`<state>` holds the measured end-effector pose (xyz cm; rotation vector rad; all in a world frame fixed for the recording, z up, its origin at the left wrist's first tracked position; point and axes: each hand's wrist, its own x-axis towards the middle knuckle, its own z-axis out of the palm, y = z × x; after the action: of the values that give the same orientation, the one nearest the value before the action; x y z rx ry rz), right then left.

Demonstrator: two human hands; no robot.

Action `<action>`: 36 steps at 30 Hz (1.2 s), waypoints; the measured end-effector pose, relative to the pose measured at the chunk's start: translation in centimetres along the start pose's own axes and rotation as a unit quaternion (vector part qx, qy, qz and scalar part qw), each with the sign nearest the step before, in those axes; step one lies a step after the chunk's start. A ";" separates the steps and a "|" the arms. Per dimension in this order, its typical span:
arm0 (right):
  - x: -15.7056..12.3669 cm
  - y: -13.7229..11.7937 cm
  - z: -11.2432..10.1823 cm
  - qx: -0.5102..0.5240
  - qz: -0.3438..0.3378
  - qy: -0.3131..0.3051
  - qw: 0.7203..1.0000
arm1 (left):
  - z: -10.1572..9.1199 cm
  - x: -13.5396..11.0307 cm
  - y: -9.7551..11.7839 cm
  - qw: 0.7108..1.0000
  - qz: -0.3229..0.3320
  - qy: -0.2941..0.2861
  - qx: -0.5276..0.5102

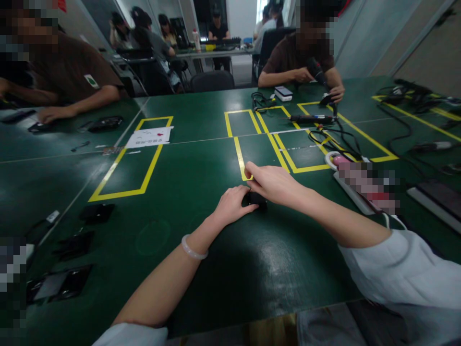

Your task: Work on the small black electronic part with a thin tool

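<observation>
A small black part point(257, 200) rests on the green table point(201, 269) in front of me, and its exact kind cannot be made out. My left hand point(236, 204), with a pale bangle on the wrist, grips the part from the left between thumb and fingers. Over the top of the part, my right hand point(275, 183) has its fingers curled in a pinch. Whatever sits between those fingertips is hidden. Both hands are close together, and they cover much of the part.
Several black parts point(96, 212) lie at the left. Yellow tape outlines point(151, 168) mark the table. A black screwdriver-like tool point(311, 119) and cables point(345, 139) lie at the right, near a phone-like device point(363, 185). A person opposite point(298, 57) holds a dark power tool point(317, 72).
</observation>
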<state>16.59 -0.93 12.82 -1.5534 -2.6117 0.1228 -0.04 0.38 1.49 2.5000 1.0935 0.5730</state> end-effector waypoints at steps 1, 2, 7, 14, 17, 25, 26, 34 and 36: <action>0.0 0.0 0.0 0.004 -0.002 0.003 1.000 | 0.0 0.0 -0.1 1.000 0.001 0.001 0.000; -0.1 0.0 0.0 0.005 -0.004 0.006 1.000 | 0.1 0.0 -0.1 1.000 0.001 0.002 0.001; 0.1 0.0 0.0 -0.020 0.002 -0.003 1.000 | 0.0 -0.1 -0.1 1.000 -0.006 0.006 0.000; 0.0 0.0 -0.1 0.007 -0.002 0.005 1.000 | -0.1 0.0 0.1 1.000 -0.005 -0.002 -0.002; -0.1 0.0 -0.2 0.002 -0.005 0.001 1.000 | -0.1 0.0 0.1 1.000 -0.011 0.000 0.001; 0.1 0.1 0.0 -0.009 0.004 0.001 1.000 | -0.2 0.0 0.2 1.000 -0.010 -0.004 0.000; 0.1 0.1 0.0 -0.001 0.002 0.003 1.000 | -0.2 0.0 0.2 1.000 -0.008 -0.005 0.000; 0.2 -0.1 -0.1 -0.030 0.009 -0.012 0.999 | 0.0 -0.1 0.1 1.000 -0.008 -0.002 0.004; 0.3 -0.1 -0.1 -0.042 0.016 -0.018 0.999 | 0.0 -0.1 0.1 1.000 -0.008 -0.004 0.005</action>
<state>16.42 -0.70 12.91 -1.6342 -2.6541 0.0440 -0.02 0.22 1.51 2.4977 1.1138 0.5548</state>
